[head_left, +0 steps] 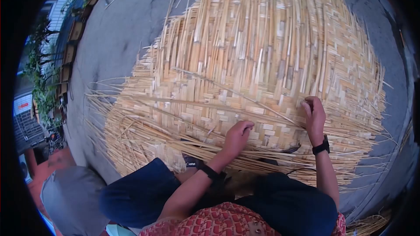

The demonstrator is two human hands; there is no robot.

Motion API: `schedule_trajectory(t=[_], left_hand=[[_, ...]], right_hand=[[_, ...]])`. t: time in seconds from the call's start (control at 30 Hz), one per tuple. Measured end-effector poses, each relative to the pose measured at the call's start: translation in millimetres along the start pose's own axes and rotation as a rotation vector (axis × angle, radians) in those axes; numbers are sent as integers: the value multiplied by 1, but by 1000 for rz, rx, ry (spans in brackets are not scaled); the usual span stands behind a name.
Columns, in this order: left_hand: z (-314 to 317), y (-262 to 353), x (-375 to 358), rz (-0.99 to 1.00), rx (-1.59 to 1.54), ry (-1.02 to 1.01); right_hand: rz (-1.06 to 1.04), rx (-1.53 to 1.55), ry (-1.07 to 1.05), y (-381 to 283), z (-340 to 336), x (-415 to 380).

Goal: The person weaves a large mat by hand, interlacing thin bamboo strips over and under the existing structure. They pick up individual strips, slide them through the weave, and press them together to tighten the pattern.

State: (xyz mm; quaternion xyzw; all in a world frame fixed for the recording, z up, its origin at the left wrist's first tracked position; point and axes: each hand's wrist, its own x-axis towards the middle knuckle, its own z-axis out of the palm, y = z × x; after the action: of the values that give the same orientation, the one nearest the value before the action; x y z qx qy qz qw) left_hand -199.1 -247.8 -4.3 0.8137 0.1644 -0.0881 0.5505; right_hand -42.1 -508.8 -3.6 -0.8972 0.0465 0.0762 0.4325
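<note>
A large woven mat of split reeds [271, 87] fills the middle of the head view, with long loose strips across its upper part and frayed ends at its edges. My left hand [239, 136] is over the near part of the mat, fingers curled; what it may hold is too small to tell. To its right, my right hand [314, 116] has its thumb and bent fingers near each other above the weave, with a small gap between them. A thin reed [236, 91] lies slantwise over the mat, its lower end near my right hand. Dark bands are on both wrists.
Grey pavement [127, 30] surrounds the mat. Potted plants [41, 78] and planter boxes line the far left. A grey cap [72, 196] shows at the lower left. More reeds [369, 226] lie at the lower right. My knees are at the mat's near edge.
</note>
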Motion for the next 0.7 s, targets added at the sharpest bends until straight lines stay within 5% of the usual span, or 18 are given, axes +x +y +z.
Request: schedule_trajectory(t=[0.07,0.2,0.43,0.5,0.57,0.7], left_hand=[[12,8,-5,123,-6,-58],[32,29,-18,272,-36,-272],[23,10,-30,303,83,-476],[10,19,-35,301,77,-547],[1,26,-47,315,96,-610],[0,29,-94,339,77,-714]], right_hand=[[-402,-228,-238,-33,22,-27],[-651,-392,-390,-16,54,-41],[-357,-370,-389,10,3,-76],[-606,-561,-280,-19,6,-66],[-578,-477,-305,-42,13,-85],[-584,-275,-637,-56,51,-156]])
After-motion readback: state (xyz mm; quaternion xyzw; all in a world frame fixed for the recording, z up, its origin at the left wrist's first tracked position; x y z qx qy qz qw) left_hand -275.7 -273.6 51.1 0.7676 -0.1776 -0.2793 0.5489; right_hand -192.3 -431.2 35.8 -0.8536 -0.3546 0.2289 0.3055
